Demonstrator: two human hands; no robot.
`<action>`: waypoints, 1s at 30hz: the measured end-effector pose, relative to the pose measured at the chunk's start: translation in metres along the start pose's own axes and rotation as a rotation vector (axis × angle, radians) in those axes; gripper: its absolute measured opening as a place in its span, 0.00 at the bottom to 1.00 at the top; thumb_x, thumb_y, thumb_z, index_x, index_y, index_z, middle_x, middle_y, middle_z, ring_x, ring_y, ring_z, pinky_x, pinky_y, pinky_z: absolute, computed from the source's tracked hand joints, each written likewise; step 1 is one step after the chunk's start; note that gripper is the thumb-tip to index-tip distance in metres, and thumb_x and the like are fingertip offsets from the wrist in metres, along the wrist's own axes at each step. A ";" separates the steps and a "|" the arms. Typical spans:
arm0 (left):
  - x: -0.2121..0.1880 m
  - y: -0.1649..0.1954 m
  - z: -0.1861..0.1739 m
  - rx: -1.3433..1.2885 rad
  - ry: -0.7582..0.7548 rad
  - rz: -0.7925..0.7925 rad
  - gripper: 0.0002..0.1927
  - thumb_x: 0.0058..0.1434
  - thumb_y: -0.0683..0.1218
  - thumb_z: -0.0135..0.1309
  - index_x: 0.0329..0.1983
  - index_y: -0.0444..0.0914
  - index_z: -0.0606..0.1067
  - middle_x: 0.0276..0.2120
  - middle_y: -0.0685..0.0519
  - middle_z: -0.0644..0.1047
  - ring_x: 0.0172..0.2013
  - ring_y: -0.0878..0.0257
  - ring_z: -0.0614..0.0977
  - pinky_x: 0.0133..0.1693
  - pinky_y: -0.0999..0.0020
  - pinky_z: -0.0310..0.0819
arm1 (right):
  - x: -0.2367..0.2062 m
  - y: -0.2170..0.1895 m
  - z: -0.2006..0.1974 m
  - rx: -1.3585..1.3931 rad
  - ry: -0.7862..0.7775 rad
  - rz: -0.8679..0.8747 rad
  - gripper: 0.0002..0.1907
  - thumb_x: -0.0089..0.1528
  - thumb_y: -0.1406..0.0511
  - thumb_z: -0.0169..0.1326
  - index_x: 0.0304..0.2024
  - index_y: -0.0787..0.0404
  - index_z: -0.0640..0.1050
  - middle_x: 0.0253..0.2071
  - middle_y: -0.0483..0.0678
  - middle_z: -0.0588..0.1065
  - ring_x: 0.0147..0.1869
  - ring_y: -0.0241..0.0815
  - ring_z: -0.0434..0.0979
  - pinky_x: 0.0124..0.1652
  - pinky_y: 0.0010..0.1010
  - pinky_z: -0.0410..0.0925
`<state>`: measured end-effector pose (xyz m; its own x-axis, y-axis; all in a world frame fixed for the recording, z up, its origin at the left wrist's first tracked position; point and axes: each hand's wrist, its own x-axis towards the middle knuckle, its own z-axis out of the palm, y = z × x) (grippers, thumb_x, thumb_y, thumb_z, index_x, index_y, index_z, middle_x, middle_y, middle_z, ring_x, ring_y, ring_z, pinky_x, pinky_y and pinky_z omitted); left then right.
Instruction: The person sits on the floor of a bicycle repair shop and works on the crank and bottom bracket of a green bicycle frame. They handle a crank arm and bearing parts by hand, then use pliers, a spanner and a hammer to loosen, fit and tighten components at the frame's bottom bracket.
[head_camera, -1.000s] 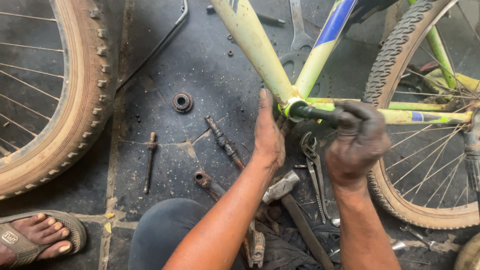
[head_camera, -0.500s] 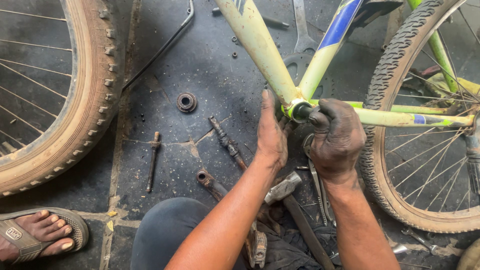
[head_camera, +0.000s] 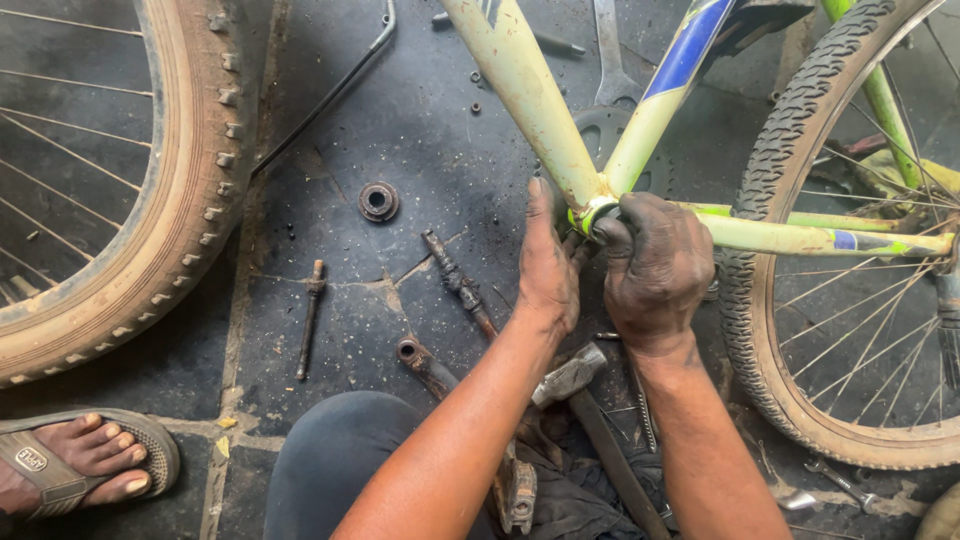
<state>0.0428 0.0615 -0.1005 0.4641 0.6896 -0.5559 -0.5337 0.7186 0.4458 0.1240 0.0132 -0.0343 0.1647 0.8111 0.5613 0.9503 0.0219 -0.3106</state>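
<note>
Bottom bracket shell: the junction of the pale yellow-green steel bicycle frame (head_camera: 520, 90), where the down tube, seat tube and chain stay meet; sits centre-right in view, above the dark greasy floor (head_camera: 400, 130).
Left hand: left hand (head_camera: 548, 262) flat and open against the shell's near side, fingers straight, bracing it.
Right hand: grease-blackened right hand (head_camera: 655, 265) closed around the shell's other end; whatever it grips is hidden by the fingers.
Step in hand (judged): working a fitting at the shell by hand.
Next move (judged): calls for a steady frame and a firm twist.
Axis: shell's long axis appears to run between the two palms, left to right; down tube points up-left.
Nearby: rusty grey spindle (head_camera: 458, 282) and round dark cup (head_camera: 378, 201) lie on the floor; steel hammer head (head_camera: 568, 375) below the wrists.
</note>
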 end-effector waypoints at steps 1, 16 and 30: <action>0.000 -0.001 -0.001 -0.008 0.000 -0.005 0.52 0.59 0.78 0.36 0.76 0.41 0.55 0.68 0.46 0.64 0.65 0.50 0.67 0.62 0.54 0.61 | -0.001 0.000 0.002 0.003 -0.001 0.006 0.13 0.74 0.60 0.56 0.53 0.64 0.74 0.46 0.54 0.79 0.47 0.55 0.79 0.49 0.45 0.69; 0.009 -0.007 -0.018 -0.059 -0.023 -0.015 0.53 0.58 0.78 0.37 0.78 0.44 0.47 0.72 0.44 0.59 0.69 0.47 0.63 0.65 0.54 0.58 | -0.017 0.010 -0.006 0.300 -0.139 0.087 0.23 0.64 0.62 0.64 0.58 0.64 0.74 0.63 0.57 0.70 0.66 0.58 0.70 0.65 0.43 0.67; 0.016 -0.010 -0.030 -0.135 -0.151 -0.015 0.57 0.55 0.81 0.37 0.79 0.46 0.45 0.74 0.44 0.55 0.71 0.42 0.57 0.68 0.46 0.50 | -0.005 0.007 -0.023 0.310 -0.313 0.122 0.27 0.56 0.73 0.68 0.58 0.63 0.77 0.57 0.55 0.72 0.59 0.51 0.76 0.57 0.37 0.71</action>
<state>0.0340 0.0622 -0.1350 0.5680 0.6922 -0.4452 -0.6117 0.7170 0.3344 0.1365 -0.0043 -0.0214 0.1374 0.9550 0.2627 0.7969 0.0509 -0.6019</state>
